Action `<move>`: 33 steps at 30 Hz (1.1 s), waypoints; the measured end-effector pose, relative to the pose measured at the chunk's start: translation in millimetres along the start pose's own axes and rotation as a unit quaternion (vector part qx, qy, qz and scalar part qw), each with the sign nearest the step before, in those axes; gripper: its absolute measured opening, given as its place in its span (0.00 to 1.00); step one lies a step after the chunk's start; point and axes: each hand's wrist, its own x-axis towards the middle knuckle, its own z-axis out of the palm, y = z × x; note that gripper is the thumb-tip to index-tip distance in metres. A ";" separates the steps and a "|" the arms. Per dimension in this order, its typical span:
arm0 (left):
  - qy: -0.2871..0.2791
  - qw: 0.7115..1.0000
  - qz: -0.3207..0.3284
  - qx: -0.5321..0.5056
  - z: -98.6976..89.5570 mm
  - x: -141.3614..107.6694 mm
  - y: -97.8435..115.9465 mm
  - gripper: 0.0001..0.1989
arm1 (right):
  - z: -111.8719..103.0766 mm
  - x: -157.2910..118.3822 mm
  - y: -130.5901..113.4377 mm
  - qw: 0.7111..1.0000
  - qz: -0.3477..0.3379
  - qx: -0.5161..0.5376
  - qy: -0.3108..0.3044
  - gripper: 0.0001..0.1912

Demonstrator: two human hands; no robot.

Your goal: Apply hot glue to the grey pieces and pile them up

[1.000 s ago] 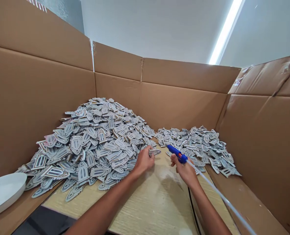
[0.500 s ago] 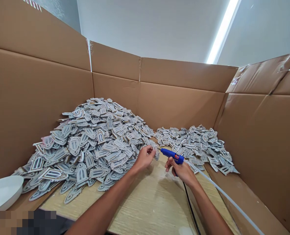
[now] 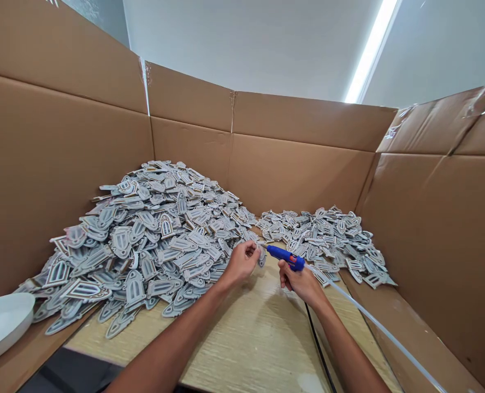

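A blue hot glue gun [image 3: 285, 256] is gripped in my right hand [image 3: 302, 281], its nozzle pointing left. From its rear runs a long translucent glue stick [image 3: 373, 322], and a black cord [image 3: 318, 344] hangs below the handle. My left hand [image 3: 242, 261] is pinched closed just left of the nozzle tip; whatever its fingers hold is too small and hidden to make out. Right beside those fingertips shows a grey window-shaped piece [image 3: 262, 257], and I cannot tell whether they touch it.
A tall heap of grey-and-white window-shaped pieces [image 3: 144, 245] covers the left side. Another, lower heap [image 3: 324, 234] lies at the back right. Cardboard walls [image 3: 303, 169] surround the wooden board [image 3: 242, 338]. At the left edge sits a white bowl [image 3: 7, 322].
The view has shifted slightly. The glue gun's nozzle has come a little nearer my left fingertips, while the left hand stays pinched in about the same place.
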 end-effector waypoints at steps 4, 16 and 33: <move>-0.005 1.000 0.005 -0.012 1.0 -0.7 0.6 0.16 | 1.1 0.8 4.8 1.000 -0.003 -0.027 0.008 0.35; 0.000 1.000 0.010 0.013 1.7 -1.5 0.2 0.15 | 0.0 -3.5 -5.3 0.996 0.005 -0.092 0.022 0.38; 0.050 0.994 0.013 0.092 -1.7 -7.3 18.5 0.11 | -4.4 -3.6 -10.8 0.962 -0.022 -0.029 0.272 0.27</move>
